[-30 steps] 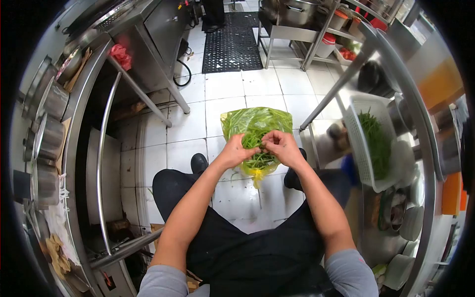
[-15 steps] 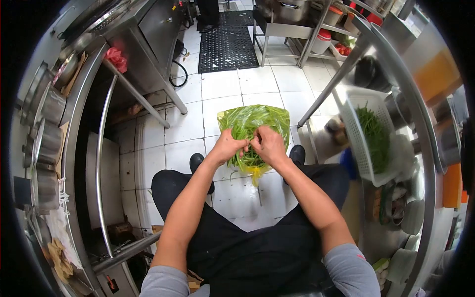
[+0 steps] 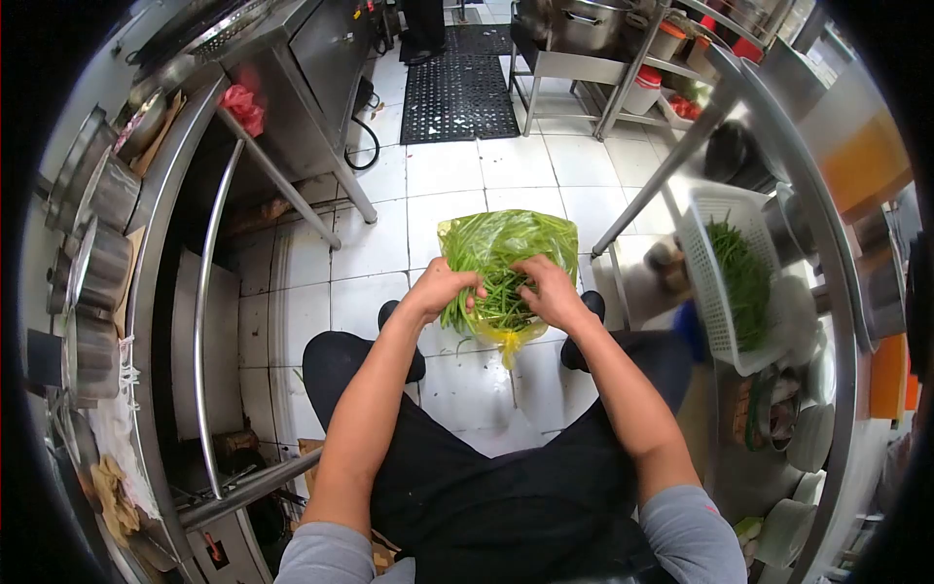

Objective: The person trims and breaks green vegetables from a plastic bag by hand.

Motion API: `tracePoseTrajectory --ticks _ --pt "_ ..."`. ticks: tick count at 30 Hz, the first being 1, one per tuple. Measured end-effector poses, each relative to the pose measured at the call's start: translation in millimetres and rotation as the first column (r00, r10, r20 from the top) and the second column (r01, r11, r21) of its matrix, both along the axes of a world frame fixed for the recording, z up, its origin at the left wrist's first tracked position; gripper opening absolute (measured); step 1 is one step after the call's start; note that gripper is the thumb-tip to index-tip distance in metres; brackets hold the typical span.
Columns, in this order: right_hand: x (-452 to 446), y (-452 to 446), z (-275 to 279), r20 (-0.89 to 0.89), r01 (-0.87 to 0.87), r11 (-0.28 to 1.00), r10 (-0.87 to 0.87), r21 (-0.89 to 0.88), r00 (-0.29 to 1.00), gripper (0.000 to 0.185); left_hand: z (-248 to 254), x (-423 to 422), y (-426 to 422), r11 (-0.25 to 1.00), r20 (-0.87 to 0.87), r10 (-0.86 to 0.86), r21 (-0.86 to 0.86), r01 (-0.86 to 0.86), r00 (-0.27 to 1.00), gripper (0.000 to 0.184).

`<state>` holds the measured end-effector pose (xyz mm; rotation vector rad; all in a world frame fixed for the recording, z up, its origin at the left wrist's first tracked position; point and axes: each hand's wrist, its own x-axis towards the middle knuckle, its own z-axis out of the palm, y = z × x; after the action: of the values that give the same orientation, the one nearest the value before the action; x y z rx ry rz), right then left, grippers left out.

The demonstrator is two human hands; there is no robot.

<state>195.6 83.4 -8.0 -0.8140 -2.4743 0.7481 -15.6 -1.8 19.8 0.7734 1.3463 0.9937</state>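
Note:
A yellow-green plastic bag (image 3: pixel 533 226) lies spread between my feet on the tiled floor, its knotted yellow end toward me. Long thin green stalks (image 3: pixel 501 290) fill its middle; they look like green beans, but the exact kind is unclear. My left hand (image 3: pixel 446 291) is curled at the left of the pile, with some stalks in its fingers. On the right side, my right hand (image 3: pixel 552 292) has its fingers apart, the tips touching the top of the stalks. The undersides of both hands are hidden.
To my right, a white perforated basket (image 3: pixel 717 292) of similar green stalks sits on a low metal shelf. A steel rail (image 3: pixel 206 321) and counter run along my left. A black rubber mat (image 3: pixel 459 97) lies ahead, with another person's dark-clothed legs (image 3: pixel 421 29) beyond.
My hands were close together over the pile and have moved apart. The right hand's fingers have opened. The whole scene has shifted slightly to the right in view.

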Motion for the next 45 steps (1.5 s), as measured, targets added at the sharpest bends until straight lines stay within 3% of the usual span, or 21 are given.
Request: tracePoseTrajectory --ticks 1,2,4,5,7,12,14,17,19,21,23,25,29,32,35,36,38,41,42,44,45 --pt "-2 -3 4 0.014 0.013 0.982 -0.01 -0.189 1.0 0.025 -1 1 0 0.998 0.053 0.032 0.056 -0.035 0.998 0.013" --pt "-3 -5 3 0.013 0.014 0.982 -0.012 -0.188 1.0 0.025 -3 2 1 0.998 0.051 0.03 0.057 -0.033 0.998 0.013" --pt "-6 -9 -4 -0.168 -0.153 0.761 0.059 -0.631 0.984 0.022 -7 0 3 0.983 0.23 0.105 0.123 -0.136 0.968 0.012" --pt "-6 -11 -7 -0.17 -0.151 0.762 0.055 -0.63 0.984 0.022 -8 -2 4 0.984 0.228 0.101 0.124 -0.132 0.968 0.012" --pt "-9 -16 -11 -0.144 -0.152 0.583 0.061 -0.798 0.988 0.024 -8 -6 3 0.987 0.248 0.095 0.104 -0.124 0.964 0.011" --pt "-16 -21 -12 -0.191 -0.113 0.655 -0.048 -0.747 0.98 0.019 -1 1 1 0.956 0.242 0.206 0.155 -0.247 0.948 0.011" --pt "-17 -15 -14 -0.155 0.093 0.873 -0.188 -0.479 0.97 0.02 -1 1 1 0.955 0.197 0.195 0.184 -0.231 0.961 0.011" --pt "-12 1 -23 -0.132 0.304 0.85 -0.392 -0.43 0.91 0.022 -1 2 0 0.964 0.145 0.122 0.217 -0.152 0.982 0.01" --pt "-7 0 -13 -0.105 0.275 0.898 -0.327 -0.343 0.939 0.017 3 -1 -1 0.977 0.083 0.105 0.175 -0.119 0.991 0.011" --pt "-7 -12 -14 -0.066 0.158 0.975 -0.149 0.158 0.987 0.014 3 1 1 0.979 0.049 0.094 0.179 -0.101 0.994 0.013" --pt "-12 -21 -31 0.027 0.083 0.986 -0.088 0.146 0.996 0.016 0 1 0 0.981 0.011 0.082 0.176 -0.083 0.997 0.014" --pt "-13 -32 -45 0.16 -0.181 0.974 0.158 0.137 0.974 0.014 -6 1 2 0.975 -0.066 0.083 0.212 -0.068 0.994 0.015" --pt "-13 -29 -70 0.221 -0.247 0.954 0.207 0.17 0.953 0.008 -9 -2 2 0.977 -0.079 0.117 0.185 -0.101 0.99 0.014" --pt "-14 -20 -36 0.148 -0.163 0.974 0.14 0.157 0.979 0.01 -11 -1 1 0.988 -0.135 0.1 0.128 -0.082 0.986 0.013" --pt "-14 -13 0 -0.126 -0.001 0.999 -0.006 -0.05 0.992 0.013 -12 11 1 0.97 -0.16 0.081 0.24 -0.041 0.984 0.015" --pt "-13 -11 -1 -0.123 -0.006 0.999 -0.001 -0.052 0.992 0.013 -4 18 0 0.966 -0.154 0.056 0.257 -0.015 0.986 0.016" --pt "-9 -7 -3 -0.266 0.054 0.852 -0.223 -0.52 0.938 0.013 -15 23 3 0.94 -0.138 -0.013 0.335 0.059 0.99 0.02" --pt "-7 -5 -5 -0.355 -0.02 0.759 -0.28 -0.65 0.892 0.015 -20 26 5 0.939 -0.182 -0.067 0.321 0.124 0.981 0.017" --pt "-5 -6 4 -0.356 -0.019 0.759 -0.284 -0.651 0.89 0.015 -19 26 6 0.939 -0.184 -0.071 0.32 0.128 0.98 0.017" --pt "0 -7 28 -0.052 0.041 0.941 -0.062 -0.335 0.997 0.014 -19 24 6 0.968 -0.091 -0.09 0.227 0.108 0.992 0.015" --pt "-1 -7 24 -0.054 0.044 0.941 -0.066 -0.336 0.996 0.014 -18 24 6 0.968 -0.092 -0.093 0.226 0.112 0.991 0.015"
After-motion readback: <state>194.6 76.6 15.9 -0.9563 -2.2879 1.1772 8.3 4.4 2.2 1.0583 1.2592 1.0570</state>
